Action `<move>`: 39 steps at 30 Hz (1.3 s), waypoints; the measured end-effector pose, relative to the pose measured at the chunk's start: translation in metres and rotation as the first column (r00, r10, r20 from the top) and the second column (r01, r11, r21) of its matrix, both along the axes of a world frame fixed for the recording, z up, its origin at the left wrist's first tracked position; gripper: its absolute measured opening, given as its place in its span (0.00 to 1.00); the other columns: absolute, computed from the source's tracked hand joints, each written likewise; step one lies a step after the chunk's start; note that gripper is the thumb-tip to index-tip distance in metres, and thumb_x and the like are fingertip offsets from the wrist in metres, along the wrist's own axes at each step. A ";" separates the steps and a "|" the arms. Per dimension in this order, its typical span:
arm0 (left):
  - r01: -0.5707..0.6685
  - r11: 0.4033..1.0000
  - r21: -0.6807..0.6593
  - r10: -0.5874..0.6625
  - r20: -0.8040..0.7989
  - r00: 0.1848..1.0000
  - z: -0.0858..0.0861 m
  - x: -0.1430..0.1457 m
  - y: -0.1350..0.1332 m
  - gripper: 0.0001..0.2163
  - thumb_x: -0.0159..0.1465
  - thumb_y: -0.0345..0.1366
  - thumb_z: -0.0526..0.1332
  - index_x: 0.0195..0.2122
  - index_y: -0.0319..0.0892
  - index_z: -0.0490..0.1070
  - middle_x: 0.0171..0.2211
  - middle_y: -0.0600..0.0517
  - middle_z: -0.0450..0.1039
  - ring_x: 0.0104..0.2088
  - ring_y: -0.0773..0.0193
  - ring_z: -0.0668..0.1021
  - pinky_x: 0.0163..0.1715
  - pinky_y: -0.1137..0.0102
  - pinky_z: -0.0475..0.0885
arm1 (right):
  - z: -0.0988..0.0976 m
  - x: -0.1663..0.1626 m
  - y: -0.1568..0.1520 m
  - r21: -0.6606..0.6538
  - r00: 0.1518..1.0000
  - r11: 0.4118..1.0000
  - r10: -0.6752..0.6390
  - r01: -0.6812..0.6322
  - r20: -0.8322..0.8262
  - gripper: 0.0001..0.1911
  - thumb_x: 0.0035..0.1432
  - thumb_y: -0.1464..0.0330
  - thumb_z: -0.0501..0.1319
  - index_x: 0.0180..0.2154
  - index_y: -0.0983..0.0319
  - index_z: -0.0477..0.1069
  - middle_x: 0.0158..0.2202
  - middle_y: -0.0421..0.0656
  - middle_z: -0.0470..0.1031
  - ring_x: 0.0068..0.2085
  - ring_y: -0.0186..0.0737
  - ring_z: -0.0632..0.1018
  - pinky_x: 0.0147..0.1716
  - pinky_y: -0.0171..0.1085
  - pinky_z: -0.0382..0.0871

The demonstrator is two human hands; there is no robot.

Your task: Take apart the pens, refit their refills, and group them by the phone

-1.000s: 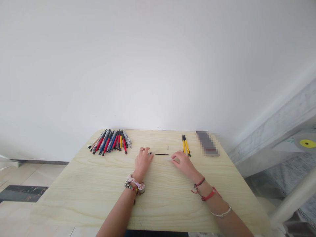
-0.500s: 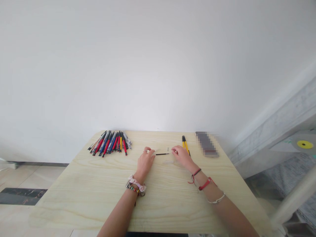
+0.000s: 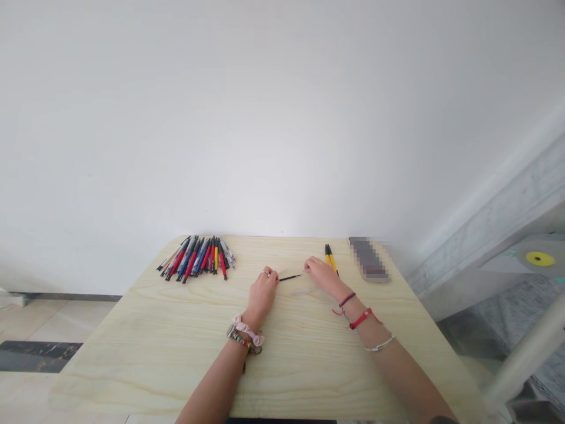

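White wall point(image 3: 282, 129) fills the upper frame. Wooden table point(image 3: 282, 365) spans the lower frame. Pen pile point(image 3: 193, 257) lies at centre left, apparently kept beside the working area. Flat object point(image 3: 369, 259), pixelated, lies at centre right. Right hand point(image 3: 324, 275), right of centre: fingers bent, tips nearly together; whether they grip anything cannot be told. Left hand point(image 3: 262, 290), near centre: thumb and fingers pinched on one end of the black refill point(image 3: 290, 277), presumably leaving its tip exposed towards the right hand. Yellow pens point(image 3: 332, 262) lie just beyond the right hand. Clear piece point(image 3: 302, 291), blurred, lies between the hands.
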State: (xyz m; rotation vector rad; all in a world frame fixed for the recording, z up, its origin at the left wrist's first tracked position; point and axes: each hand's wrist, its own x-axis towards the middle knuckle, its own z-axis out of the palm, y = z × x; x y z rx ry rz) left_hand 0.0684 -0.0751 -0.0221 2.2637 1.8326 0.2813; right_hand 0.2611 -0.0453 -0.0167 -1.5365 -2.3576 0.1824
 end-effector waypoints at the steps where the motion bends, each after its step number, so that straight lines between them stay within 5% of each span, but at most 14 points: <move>1: 0.004 1.000 -0.002 -0.004 0.004 1.000 0.000 0.000 0.000 0.08 0.61 0.34 0.46 0.36 0.43 0.63 0.40 0.50 0.62 0.35 0.66 0.69 0.23 0.76 0.58 | 0.000 0.002 -0.004 -0.002 0.998 1.000 -0.020 0.020 -0.055 0.05 0.52 0.76 0.52 0.28 0.63 0.66 0.28 0.41 0.68 0.29 0.34 0.70 0.27 0.32 0.61; 7: 0.001 1.000 -0.025 -0.002 -0.021 1.000 -0.002 0.002 0.000 0.08 0.61 0.35 0.47 0.35 0.44 0.63 0.40 0.51 0.62 0.37 0.65 0.69 0.23 0.76 0.59 | 0.005 0.008 -0.030 -0.008 0.918 0.996 -0.080 0.084 -0.389 0.04 0.48 0.75 0.55 0.27 0.63 0.68 0.26 0.41 0.71 0.27 0.34 0.71 0.26 0.32 0.64; 13: 0.001 0.999 0.046 0.000 -0.008 1.000 -0.001 0.002 -0.005 0.08 0.62 0.33 0.46 0.34 0.42 0.62 0.38 0.50 0.63 0.36 0.65 0.69 0.23 0.75 0.59 | 0.005 0.013 -0.043 0.035 0.842 0.988 -0.110 0.151 -0.528 0.06 0.49 0.72 0.55 0.28 0.62 0.70 0.28 0.43 0.73 0.29 0.36 0.73 0.27 0.34 0.66; 24: 0.118 0.986 0.121 -0.131 0.112 0.985 -0.005 0.001 -0.005 0.04 0.60 0.32 0.50 0.31 0.42 0.63 0.32 0.52 0.67 0.35 0.66 0.68 0.30 0.74 0.62 | 0.000 0.012 -0.042 0.122 0.866 0.985 -0.043 0.119 -0.498 0.07 0.51 0.72 0.53 0.27 0.62 0.69 0.28 0.44 0.72 0.31 0.37 0.72 0.30 0.35 0.66; 39: 0.107 0.987 0.116 -0.124 0.144 0.982 -0.002 0.001 -0.006 0.05 0.60 0.32 0.50 0.32 0.43 0.64 0.32 0.52 0.67 0.36 0.66 0.68 0.31 0.75 0.62 | 0.000 0.009 -0.044 0.116 0.869 0.989 -0.018 0.087 -0.495 0.08 0.53 0.71 0.52 0.28 0.62 0.68 0.29 0.44 0.71 0.31 0.38 0.72 0.29 0.35 0.66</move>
